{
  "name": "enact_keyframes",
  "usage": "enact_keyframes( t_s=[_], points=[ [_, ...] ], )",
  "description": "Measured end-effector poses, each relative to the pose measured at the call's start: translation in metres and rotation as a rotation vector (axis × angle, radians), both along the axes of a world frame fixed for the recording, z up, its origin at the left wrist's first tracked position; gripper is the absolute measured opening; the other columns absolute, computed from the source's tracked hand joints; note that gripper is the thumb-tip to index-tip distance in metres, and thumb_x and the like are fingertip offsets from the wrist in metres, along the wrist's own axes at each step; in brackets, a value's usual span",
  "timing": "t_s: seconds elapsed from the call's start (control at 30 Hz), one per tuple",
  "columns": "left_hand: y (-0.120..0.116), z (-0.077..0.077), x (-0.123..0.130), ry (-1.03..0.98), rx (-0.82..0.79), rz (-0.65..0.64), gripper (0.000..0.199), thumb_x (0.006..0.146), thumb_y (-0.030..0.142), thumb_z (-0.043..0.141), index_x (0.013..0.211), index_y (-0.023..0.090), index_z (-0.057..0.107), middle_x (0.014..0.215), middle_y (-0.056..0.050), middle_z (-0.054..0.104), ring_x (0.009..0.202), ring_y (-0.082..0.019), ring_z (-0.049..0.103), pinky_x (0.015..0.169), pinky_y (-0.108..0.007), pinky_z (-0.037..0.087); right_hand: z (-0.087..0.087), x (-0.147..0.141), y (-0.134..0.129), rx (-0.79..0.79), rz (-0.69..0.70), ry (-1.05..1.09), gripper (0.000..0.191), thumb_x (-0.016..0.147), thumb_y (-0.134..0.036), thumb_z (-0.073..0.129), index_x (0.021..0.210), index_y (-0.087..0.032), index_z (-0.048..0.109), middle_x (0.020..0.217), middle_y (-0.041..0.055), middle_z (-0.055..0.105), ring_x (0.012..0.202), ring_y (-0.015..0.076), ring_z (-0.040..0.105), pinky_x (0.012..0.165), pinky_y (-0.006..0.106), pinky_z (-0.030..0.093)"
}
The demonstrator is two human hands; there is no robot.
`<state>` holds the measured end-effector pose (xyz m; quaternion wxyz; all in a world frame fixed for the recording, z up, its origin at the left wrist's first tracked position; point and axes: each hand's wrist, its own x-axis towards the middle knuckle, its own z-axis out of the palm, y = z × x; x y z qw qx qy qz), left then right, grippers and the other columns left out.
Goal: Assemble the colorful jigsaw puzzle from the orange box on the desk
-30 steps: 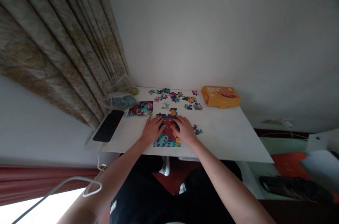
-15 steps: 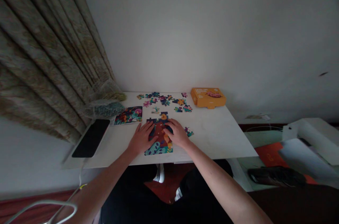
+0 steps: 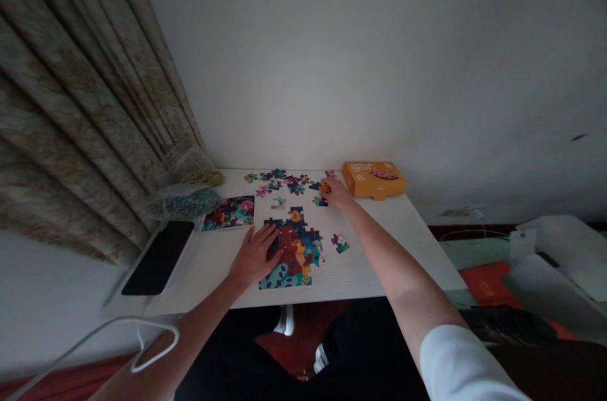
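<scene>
A partly joined jigsaw puzzle with a brown shape, an orange animal and teal leaves lies near the table's front edge. My left hand lies flat over its left side, fingers spread. My right hand reaches to the loose pieces at the back, its fingers apart around an orange-patterned puzzle piece; part of that group is hidden beneath the hand. To the puzzle's right is a loose piece with a white figure, and above it a pale loose piece.
Several loose pieces spread along the back. A picture card lies left of the puzzle, near a phone and clear plastic bags. An orange puzzle box stands at the back right. A white cable loops by my left forearm.
My right hand has left the puzzle and moved up and right to the loose pieces, uncovering the puzzle's right side. My left hand stays on the left side.
</scene>
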<state>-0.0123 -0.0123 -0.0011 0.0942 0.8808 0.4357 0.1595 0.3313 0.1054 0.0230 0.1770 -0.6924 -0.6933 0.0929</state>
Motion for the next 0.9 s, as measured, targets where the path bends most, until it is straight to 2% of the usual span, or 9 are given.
enact_keyframes(
  t_s=[0.1, 0.27, 0.43, 0.53, 0.6, 0.7, 0.9],
  points=[
    [-0.001, -0.001, 0.0, -0.014, 0.016, 0.004, 0.051, 0.098, 0.044, 0.054, 0.143, 0.021, 0.063, 0.151, -0.013, 0.058, 0.145, -0.032, 0.05, 0.126, -0.06, 0.028, -0.001, -0.001, 0.009, -0.044, 0.055, -0.017, 0.038, 0.089, -0.017, 0.072, 0.127, -0.02, 0.072, 0.133, 0.0127, 0.071, 0.123, 0.0263, 0.066, 0.107, 0.039, 0.05],
    [0.0, -0.002, 0.0, -0.006, 0.023, 0.013, 0.05, 0.097, 0.041, 0.055, 0.143, 0.023, 0.063, 0.151, -0.012, 0.058, 0.144, -0.031, 0.052, 0.126, -0.058, 0.028, -0.001, 0.007, 0.013, -0.033, 0.023, -0.015, 0.027, 0.097, -0.026, 0.064, 0.121, -0.02, 0.075, 0.115, 0.0112, 0.078, 0.108, 0.0263, 0.072, 0.094, 0.035, 0.054],
    [0.001, -0.002, 0.0, -0.005, 0.01, 0.013, 0.05, 0.098, 0.043, 0.053, 0.142, 0.022, 0.063, 0.152, -0.012, 0.058, 0.144, -0.031, 0.051, 0.126, -0.058, 0.028, 0.002, 0.023, 0.023, 0.057, -0.123, 0.002, 0.03, 0.103, -0.029, 0.053, 0.112, -0.017, 0.078, 0.11, 0.0148, 0.078, 0.104, 0.0272, 0.073, 0.094, 0.036, 0.053],
    [0.001, -0.003, 0.0, -0.015, -0.002, 0.01, 0.051, 0.098, 0.043, 0.054, 0.143, 0.021, 0.063, 0.152, -0.013, 0.058, 0.144, -0.031, 0.051, 0.127, -0.059, 0.028, 0.002, 0.03, 0.031, 0.185, -0.265, 0.12, 0.035, 0.102, -0.032, 0.05, 0.108, -0.013, 0.079, 0.105, 0.0162, 0.079, 0.1, 0.028, 0.073, 0.09, 0.036, 0.055],
    [0.001, -0.003, 0.0, -0.026, -0.001, 0.011, 0.05, 0.097, 0.043, 0.054, 0.143, 0.022, 0.063, 0.151, -0.013, 0.058, 0.144, -0.031, 0.052, 0.127, -0.058, 0.027, 0.001, 0.032, 0.034, 0.218, -0.324, 0.217, 0.037, 0.101, -0.034, 0.05, 0.106, -0.012, 0.079, 0.101, 0.0163, 0.08, 0.095, 0.0274, 0.074, 0.085, 0.036, 0.056],
    [0.001, -0.004, 0.0, -0.027, 0.006, 0.007, 0.05, 0.098, 0.043, 0.053, 0.143, 0.022, 0.063, 0.151, -0.012, 0.058, 0.144, -0.031, 0.052, 0.127, -0.058, 0.027, -0.003, 0.034, 0.037, 0.171, -0.313, 0.245, 0.038, 0.1, -0.035, 0.05, 0.107, -0.011, 0.079, 0.098, 0.0158, 0.08, 0.089, 0.0258, 0.075, 0.08, 0.034, 0.057],
    [0.001, -0.003, -0.001, 0.008, 0.014, 0.002, 0.05, 0.099, 0.043, 0.052, 0.142, 0.02, 0.064, 0.152, -0.013, 0.058, 0.144, -0.031, 0.051, 0.127, -0.058, 0.028, -0.014, 0.035, 0.037, 0.149, -0.229, 0.098, 0.033, 0.099, -0.031, 0.052, 0.112, -0.015, 0.076, 0.094, 0.0132, 0.079, 0.09, 0.0251, 0.075, 0.082, 0.036, 0.058]
  ],
)
